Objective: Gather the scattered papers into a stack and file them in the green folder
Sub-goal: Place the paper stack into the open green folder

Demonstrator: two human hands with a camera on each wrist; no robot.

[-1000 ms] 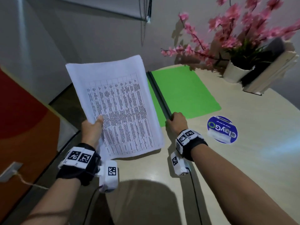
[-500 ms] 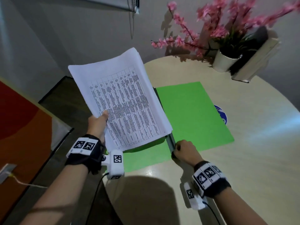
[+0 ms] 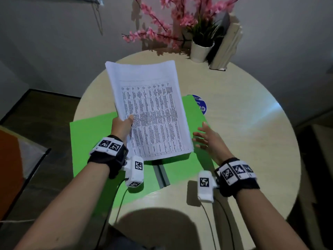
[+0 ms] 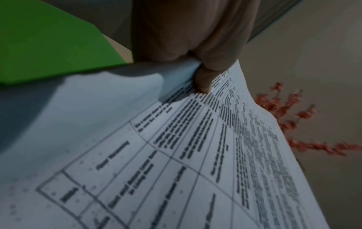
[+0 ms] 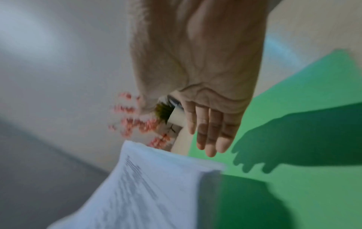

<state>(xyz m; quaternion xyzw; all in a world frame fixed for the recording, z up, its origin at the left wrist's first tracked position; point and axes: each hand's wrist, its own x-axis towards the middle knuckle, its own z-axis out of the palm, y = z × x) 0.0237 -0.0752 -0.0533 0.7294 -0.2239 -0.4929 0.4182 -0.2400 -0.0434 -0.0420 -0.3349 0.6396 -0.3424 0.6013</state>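
1. An office or study corner: a round, pale wood-look table [image 3: 243, 141] stands against a plain grey wall.
2. Paperwork marks the setting: printed table sheets [image 3: 153, 112] and an open green folder [image 3: 90, 138].
3. A white pot of pink artificial blossoms [image 3: 200, 51] and upright books [image 3: 227, 49] decorate the far edge.

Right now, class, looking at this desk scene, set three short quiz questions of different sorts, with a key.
1. True or false: the green folder lies open on the round table.
2. Which hand grips the stack of papers: A left hand, B right hand?
3. Fill in: the potted pink flowers stand beside leaning ____.

Key: 1 true; 2 A; 3 books.
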